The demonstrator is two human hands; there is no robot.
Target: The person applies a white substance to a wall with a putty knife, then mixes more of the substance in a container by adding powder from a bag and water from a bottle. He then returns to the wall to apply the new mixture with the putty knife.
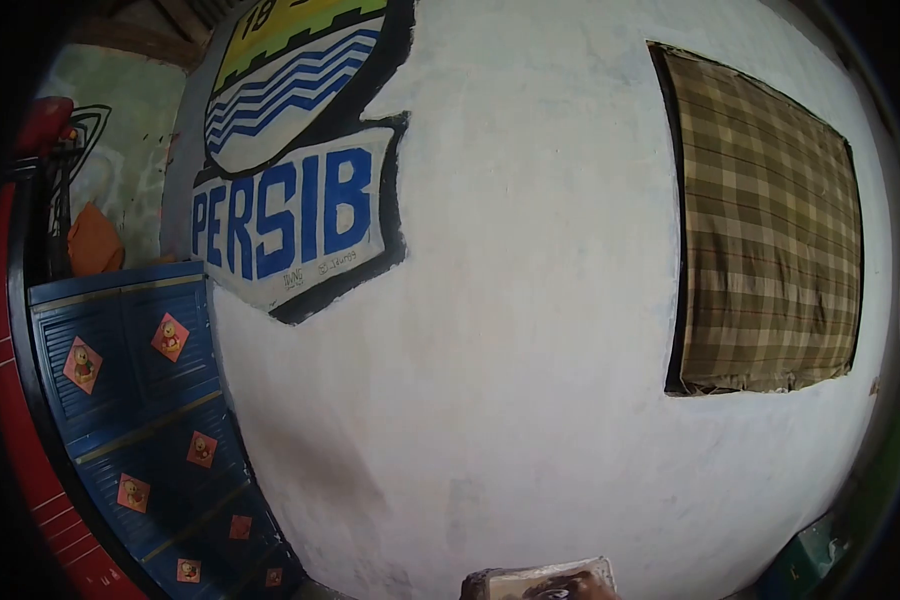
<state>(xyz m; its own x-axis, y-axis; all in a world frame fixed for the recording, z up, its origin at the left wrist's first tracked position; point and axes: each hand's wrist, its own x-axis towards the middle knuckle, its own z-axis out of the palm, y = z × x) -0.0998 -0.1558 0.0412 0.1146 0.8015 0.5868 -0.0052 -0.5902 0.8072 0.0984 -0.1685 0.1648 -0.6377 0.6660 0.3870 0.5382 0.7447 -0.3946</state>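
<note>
Nearest us, at the bottom edge: a brownish, flat-topped block (540, 583), partly cut off, its make unclear. Behind it we record a white plastered wall (530, 330) bearing a painted blue-and-white "PERSIB" crest (288, 205). Right: a brown checked cloth (770, 235) covering an opening. Left: a blue slatted cabinet (135, 400) with orange diamond stickers. Neither of our hands shows, so we cannot tell their state.
</note>
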